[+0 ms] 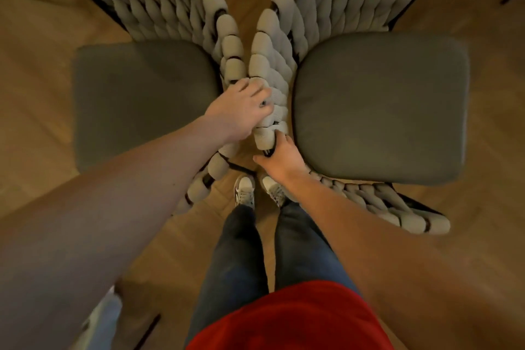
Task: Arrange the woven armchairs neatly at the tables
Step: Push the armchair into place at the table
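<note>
Seen from above, two armchairs with thick beige woven rope backs and grey seat cushions stand back to back on a brown wooden floor. The left armchair sits at nine o'clock, the right armchair at three o'clock. At centre, the left hand curls over the right armchair's rope top; the right hand grips its dark frame end below.

Two woven armchairs side by side, grey cushions, rope backs touching.
</note>
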Demonstrator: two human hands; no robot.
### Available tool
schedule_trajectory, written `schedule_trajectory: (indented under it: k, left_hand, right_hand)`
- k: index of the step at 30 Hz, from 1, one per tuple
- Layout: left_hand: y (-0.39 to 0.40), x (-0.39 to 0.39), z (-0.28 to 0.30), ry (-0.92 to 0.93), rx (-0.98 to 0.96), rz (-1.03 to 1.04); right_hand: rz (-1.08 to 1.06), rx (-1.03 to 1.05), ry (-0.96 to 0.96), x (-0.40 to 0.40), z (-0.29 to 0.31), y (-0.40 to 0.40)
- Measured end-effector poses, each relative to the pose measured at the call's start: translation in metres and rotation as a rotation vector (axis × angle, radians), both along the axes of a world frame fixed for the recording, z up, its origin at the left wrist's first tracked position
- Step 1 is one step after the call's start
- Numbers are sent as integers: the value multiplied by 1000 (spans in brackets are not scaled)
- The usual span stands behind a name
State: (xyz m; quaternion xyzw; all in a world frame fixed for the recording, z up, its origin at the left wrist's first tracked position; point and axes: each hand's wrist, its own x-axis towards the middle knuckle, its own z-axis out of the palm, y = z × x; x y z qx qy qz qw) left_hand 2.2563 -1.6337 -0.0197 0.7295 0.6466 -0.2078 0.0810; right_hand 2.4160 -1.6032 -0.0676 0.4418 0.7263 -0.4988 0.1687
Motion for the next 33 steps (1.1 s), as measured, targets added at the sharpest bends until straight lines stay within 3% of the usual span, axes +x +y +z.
schedule_trajectory:
  k: [6, 11, 20, 33]
  left_hand:
    - [22, -12, -15, 82, -162, -273]
    - [21, -10, -19, 22, -67, -377]
    - [7, 58, -20, -125, -6, -257]
    - [21, 220, -13, -135, -52, 101]
  right_hand:
    - [34, 105, -53, -3, -4, -8]
    - [42, 128, -52, 9, 5, -3]
    - [163, 120, -99, 83, 15, 11]
    - [378, 250, -97, 223, 18, 65]
